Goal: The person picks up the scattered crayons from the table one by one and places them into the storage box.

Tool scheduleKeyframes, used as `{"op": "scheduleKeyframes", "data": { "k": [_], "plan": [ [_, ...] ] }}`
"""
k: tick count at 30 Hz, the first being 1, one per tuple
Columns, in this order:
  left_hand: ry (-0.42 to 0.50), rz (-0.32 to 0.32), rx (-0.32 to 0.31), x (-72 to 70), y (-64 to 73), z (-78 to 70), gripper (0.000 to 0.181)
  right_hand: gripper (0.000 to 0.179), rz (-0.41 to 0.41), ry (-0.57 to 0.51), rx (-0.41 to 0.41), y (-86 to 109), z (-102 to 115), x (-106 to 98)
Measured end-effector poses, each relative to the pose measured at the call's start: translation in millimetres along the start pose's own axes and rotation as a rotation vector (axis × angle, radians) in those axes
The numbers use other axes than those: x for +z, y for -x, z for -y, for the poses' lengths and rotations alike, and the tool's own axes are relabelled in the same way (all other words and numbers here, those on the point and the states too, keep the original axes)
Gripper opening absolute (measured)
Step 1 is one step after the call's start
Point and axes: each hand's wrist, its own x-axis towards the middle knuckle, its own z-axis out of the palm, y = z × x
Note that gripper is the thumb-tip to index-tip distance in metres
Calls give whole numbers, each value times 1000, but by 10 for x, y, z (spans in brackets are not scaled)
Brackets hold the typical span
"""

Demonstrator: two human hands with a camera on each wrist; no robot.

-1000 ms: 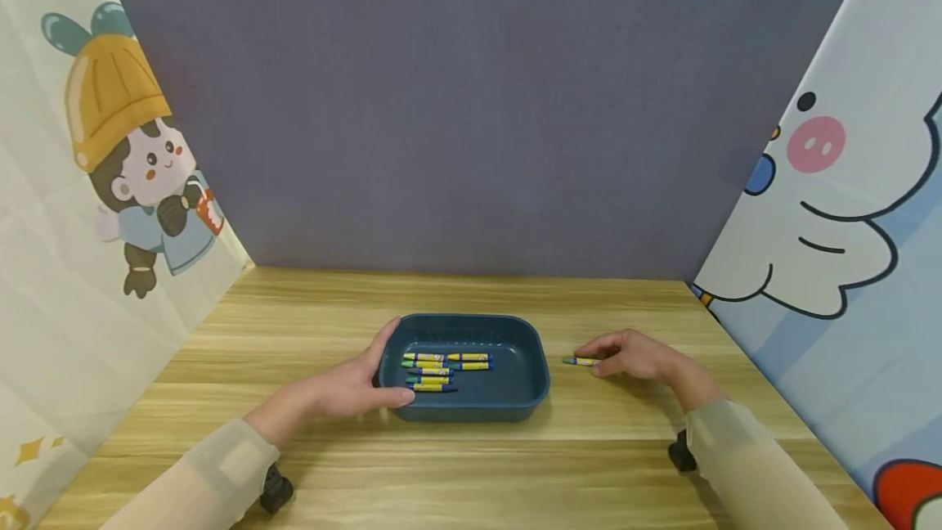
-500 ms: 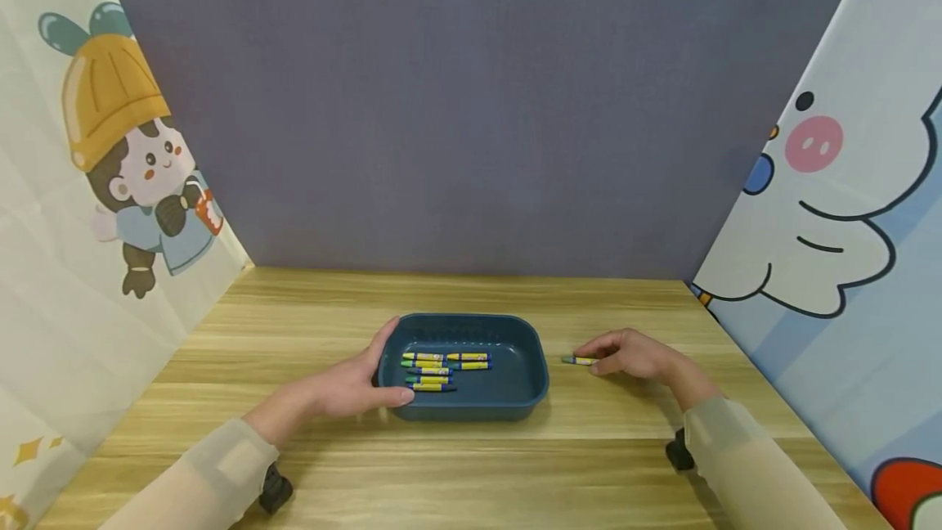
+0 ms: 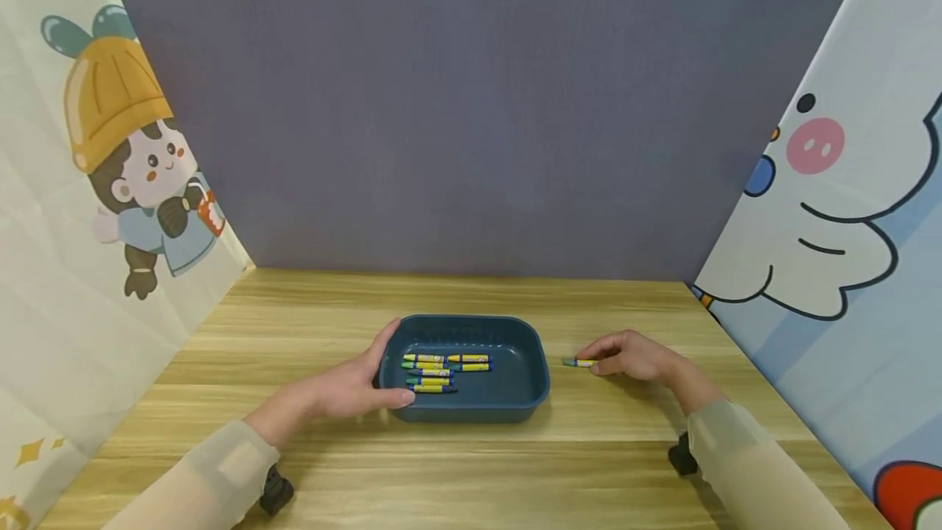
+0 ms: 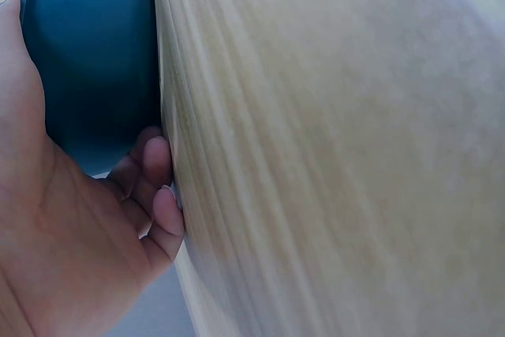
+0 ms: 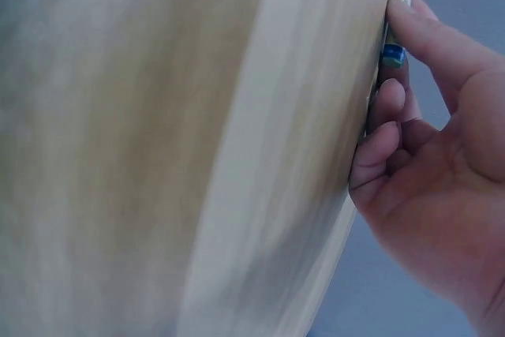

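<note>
A dark blue plastic box (image 3: 478, 413) stands on the wooden table. My left hand (image 3: 352, 387) holds its left end, thumb at the front wall and fingers reaching to the back corner. In the left wrist view, other fingers (image 4: 160, 159) curl at the box's base. Several crayons (image 3: 430, 373) in yellow and blue wrappers lie inside, mostly toward the left. To the right of the box, my right hand (image 3: 639, 358) pinches a green-tipped crayon (image 3: 581, 363) between thumb and fingers, low at the tabletop. In the right wrist view the crayon's blue-banded end (image 5: 393, 54) shows beneath the thumb.
The wood-grain table (image 3: 471, 473) meets a grey fabric panel (image 3: 471, 121) along its back edge. Cartoon-printed cloths flank it, one left (image 3: 44, 211) and one right (image 3: 912, 334).
</note>
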Motion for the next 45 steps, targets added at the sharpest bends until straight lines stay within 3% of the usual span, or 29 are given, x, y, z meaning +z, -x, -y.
{"op": "scheduleKeyframes", "data": {
  "k": [11,19,29,38,45],
  "plan": [
    [-10,-5,-5,7,11,-16,124,32,-57,0,-16,16,-28,7],
    [-13,-8,14,3,-3,-1,126,33,-117,-9,-8,35,77,-21],
    [-13,-9,19,8,-26,10,125,34,-164,7,-47,74,349,-62],
    [-11,-9,28,8,-11,10,125,32,-183,9,-110,71,707,74],
    [1,-7,38,-4,-13,1,125,28,-169,26,-207,-9,936,201]
  ]
}}
